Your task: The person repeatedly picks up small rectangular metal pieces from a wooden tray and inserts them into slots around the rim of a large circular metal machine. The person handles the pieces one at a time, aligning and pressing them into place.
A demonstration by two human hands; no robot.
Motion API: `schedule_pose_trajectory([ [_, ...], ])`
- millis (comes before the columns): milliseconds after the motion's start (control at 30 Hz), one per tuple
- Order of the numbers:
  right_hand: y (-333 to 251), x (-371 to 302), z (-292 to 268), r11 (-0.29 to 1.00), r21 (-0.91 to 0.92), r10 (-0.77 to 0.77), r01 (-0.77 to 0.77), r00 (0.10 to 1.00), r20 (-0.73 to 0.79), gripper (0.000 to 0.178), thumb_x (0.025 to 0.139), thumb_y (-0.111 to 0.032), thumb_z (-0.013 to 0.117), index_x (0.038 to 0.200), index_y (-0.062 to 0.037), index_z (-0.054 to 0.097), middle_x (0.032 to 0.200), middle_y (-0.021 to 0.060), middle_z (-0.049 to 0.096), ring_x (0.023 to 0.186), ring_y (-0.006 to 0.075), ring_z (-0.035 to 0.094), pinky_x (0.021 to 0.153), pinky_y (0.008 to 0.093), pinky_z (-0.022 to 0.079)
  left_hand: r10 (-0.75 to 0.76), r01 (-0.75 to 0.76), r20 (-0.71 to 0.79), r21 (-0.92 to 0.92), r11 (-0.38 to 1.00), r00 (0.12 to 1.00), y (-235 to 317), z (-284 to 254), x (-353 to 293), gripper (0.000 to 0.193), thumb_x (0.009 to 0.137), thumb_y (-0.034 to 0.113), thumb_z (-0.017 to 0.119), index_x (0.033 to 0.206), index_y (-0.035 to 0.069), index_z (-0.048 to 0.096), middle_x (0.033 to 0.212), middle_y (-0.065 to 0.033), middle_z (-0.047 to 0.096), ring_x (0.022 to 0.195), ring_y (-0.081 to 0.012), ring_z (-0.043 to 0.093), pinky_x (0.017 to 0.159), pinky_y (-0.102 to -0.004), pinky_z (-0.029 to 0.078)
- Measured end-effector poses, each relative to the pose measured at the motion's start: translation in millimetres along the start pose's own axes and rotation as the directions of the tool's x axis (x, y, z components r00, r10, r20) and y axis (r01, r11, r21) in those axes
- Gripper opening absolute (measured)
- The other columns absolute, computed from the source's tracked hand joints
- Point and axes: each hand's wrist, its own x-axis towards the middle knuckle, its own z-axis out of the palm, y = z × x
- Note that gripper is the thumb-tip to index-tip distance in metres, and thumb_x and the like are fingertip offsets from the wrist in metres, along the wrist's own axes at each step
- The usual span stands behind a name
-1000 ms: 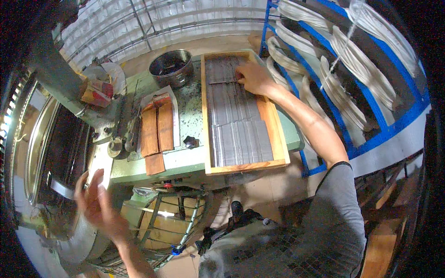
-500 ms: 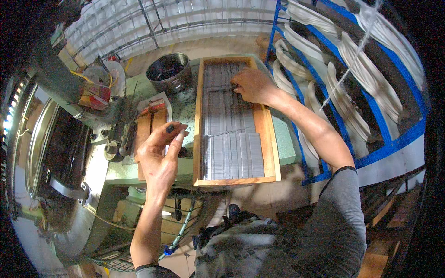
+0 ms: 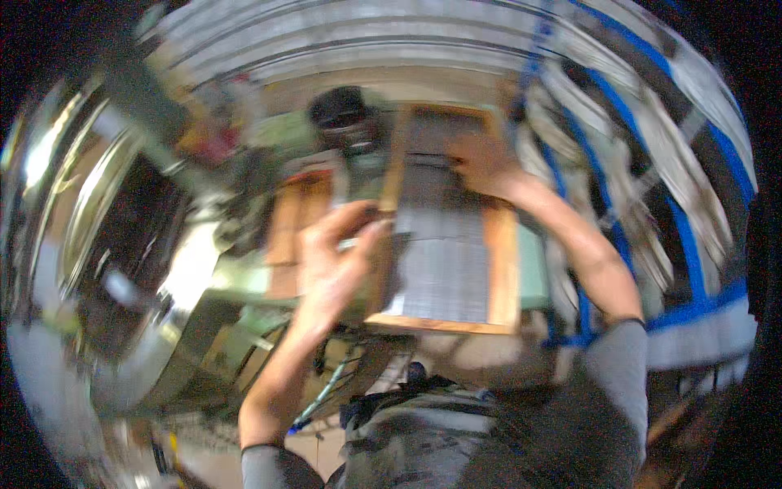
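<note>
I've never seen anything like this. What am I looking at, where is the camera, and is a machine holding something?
No robot here: these are a person's own bare hands. The camera sits on the person's head and looks down; its very wide lens bends straight edges, and this picture is motion-blurred.

On the green table lies a long wooden tray packed with thin grey pieces. To its left are brown slabs, with a round metal pot farther back.

The right hand is at the grey pieces in the tray's far part. The left hand is by the tray's left side, fingertips bunched. The blur hides whether either hand grips anything.
</note>
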Motion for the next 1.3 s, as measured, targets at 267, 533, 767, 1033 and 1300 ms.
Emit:
schedule_pose_trajectory([
  [267, 28.7, -7.8, 12.9, 0.992, -0.079, -0.102, 0.099, 0.994, -0.038, 0.03, 0.087, -0.005, 0.065, 0.117, -0.0008, 0.062, 0.121, 0.022, 0.06, 0.119, 0.0429, 0.052, 0.103, 0.0507, 0.041, 0.188, -0.189, -0.08, -0.008, 0.982, 0.979, -3.5, 8.9, 8.1, 0.023, 0.082, 0.004, 0.07, 0.104, -0.004, 0.07, 0.095, -0.0256, 0.071, 0.09, -0.0382, 0.071, 0.078, -0.0435, 0.055],
  [533, 50.3, -6.5, 11.9, 0.974, -0.069, -0.221, 0.217, 0.974, -0.048, 0.027, 0.084, -0.004, 0.065, 0.111, -0.0024, 0.062, 0.115, 0.0206, 0.062, 0.111, 0.0421, 0.056, 0.098, 0.0492, 0.042, 0.222, -0.227, -0.118, -0.031, 0.973, 0.968, -7.4, 13.4, 8.5, 0.02, 0.078, 0.002, 0.071, 0.096, -0.006, 0.069, 0.086, -0.0282, 0.068, 0.083, -0.0423, 0.069, 0.071, -0.0462, 0.053],
  [767, 61.0, -4.0, 18.9, 0.985, 0.02, -0.171, 0.172, 0.985, -0.035, 0.026, 0.081, -0.007, 0.071, 0.105, -0.0024, 0.065, 0.109, 0.0195, 0.064, 0.107, 0.0401, 0.058, 0.094, 0.0463, 0.045, 0.192, -0.197, -0.11, -0.037, 0.98, 0.975, -16.1, 16.1, 10.9, 0.02, 0.079, 0.003, 0.072, 0.097, -0.004, 0.07, 0.086, -0.0271, 0.069, 0.082, -0.0417, 0.07, 0.071, -0.0459, 0.053],
  [1033, 50.9, -5.4, 14.9, 0.997, -0.007, -0.075, 0.075, 0.995, -0.071, 0.027, 0.081, -0.015, 0.074, 0.104, -0.0012, 0.07, 0.109, 0.0186, 0.066, 0.106, 0.0372, 0.06, 0.095, 0.0455, 0.048, 0.189, -0.191, -0.106, -0.009, 0.982, 0.976, -14.6, 14.8, 13.9, 0.019, 0.074, 0.001, 0.071, 0.092, -0.006, 0.07, 0.085, -0.0278, 0.069, 0.083, -0.0411, 0.071, 0.073, -0.0454, 0.055],
  [1300, 21.5, 1.4, -18.1, 0.988, 0.039, -0.152, 0.148, 0.979, 0.132, 0.033, 0.089, -0.029, 0.068, 0.11, -0.0025, 0.071, 0.106, 0.0183, 0.069, 0.104, 0.0368, 0.064, 0.091, 0.0455, 0.05, 0.019, -0.013, 0.073, -0.085, 0.996, 0.997, -13.4, 9.1, 10.5, 0.023, 0.088, 0.0, 0.066, 0.11, -0.004, 0.07, 0.101, -0.0169, 0.074, 0.096, -0.0215, 0.071, 0.086, -0.0337, 0.056],
])
